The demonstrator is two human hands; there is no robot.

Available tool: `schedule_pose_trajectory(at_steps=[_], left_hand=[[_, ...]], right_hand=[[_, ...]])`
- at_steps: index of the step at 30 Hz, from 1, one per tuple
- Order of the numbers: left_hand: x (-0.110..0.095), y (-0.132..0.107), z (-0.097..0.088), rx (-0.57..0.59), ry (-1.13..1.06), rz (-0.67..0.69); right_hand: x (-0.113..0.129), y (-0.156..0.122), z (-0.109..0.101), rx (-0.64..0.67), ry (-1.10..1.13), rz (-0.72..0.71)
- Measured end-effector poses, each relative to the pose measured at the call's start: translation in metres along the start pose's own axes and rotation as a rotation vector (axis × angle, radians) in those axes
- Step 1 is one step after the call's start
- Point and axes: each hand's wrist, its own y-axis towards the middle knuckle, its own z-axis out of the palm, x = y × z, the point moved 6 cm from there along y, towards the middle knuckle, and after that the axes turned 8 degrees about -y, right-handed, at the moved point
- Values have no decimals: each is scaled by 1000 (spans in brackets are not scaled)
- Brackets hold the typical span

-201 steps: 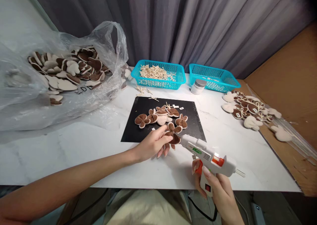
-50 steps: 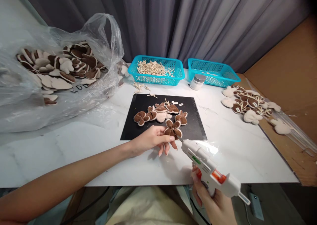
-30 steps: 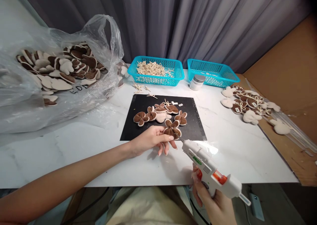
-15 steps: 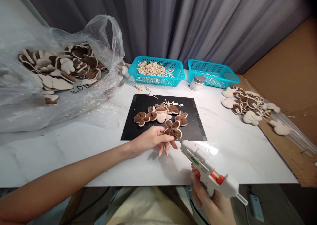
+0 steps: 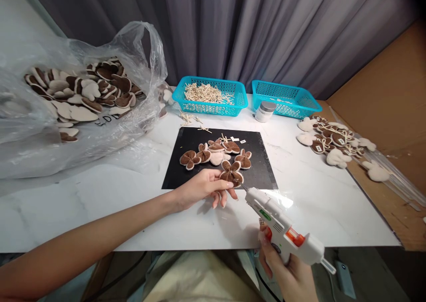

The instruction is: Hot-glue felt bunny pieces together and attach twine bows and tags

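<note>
Little is changed since half a second ago: the glue gun (image 5: 282,229) is drawn back a touch toward the near right, so its nozzle (image 5: 244,188) now sits just off the near right edge of the brown plush bow (image 5: 231,174). That bow is kept at the near edge of the black mat (image 5: 262,173), pinched at its left side between thumb and forefinger of the left hand (image 5: 206,189), the other fingers let down toward the tabletop (image 5: 316,204). The gun's grip is wrapped tight by the right hand (image 5: 289,275), a finger laid by the orange trigger. For clean work, it is judged, the nozzle is best kept low and steady, the trigger pressed lightly for a small bead, and the pinching fingertips held clear of the hot tip. More bows (image 5: 213,153) are heaped just beyond on the mat.
</note>
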Motion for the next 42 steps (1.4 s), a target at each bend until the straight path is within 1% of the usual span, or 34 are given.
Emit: schedule_pose_trajectory(at_steps=[6,11,13,16,21,28,34,42], left_hand=[[-1,-1,0,0,0,6],[-1,-1,0,-11,-11,-11],[-1,-1,0,-12,-13,-8],[-2,-1,1,-16,-11,-1],[-2,-1,2,-12,-12,0],[-1,-1,1,-1,-12,2],[-2,-1,1,3,-13,0],[-3,-1,1,3,-18,12]], right_hand=[[-1,-1,1,12,-6,12],[-7,-3,5,45,41,131],[-9,-4,7,61,54,155],[-7,-4,8,85,54,134],[-6,-4,6,80,51,114],[-5,-4,7,71,79,154],[-4,-3,7,71,86,154],[-8,-3,7,88,132,186]])
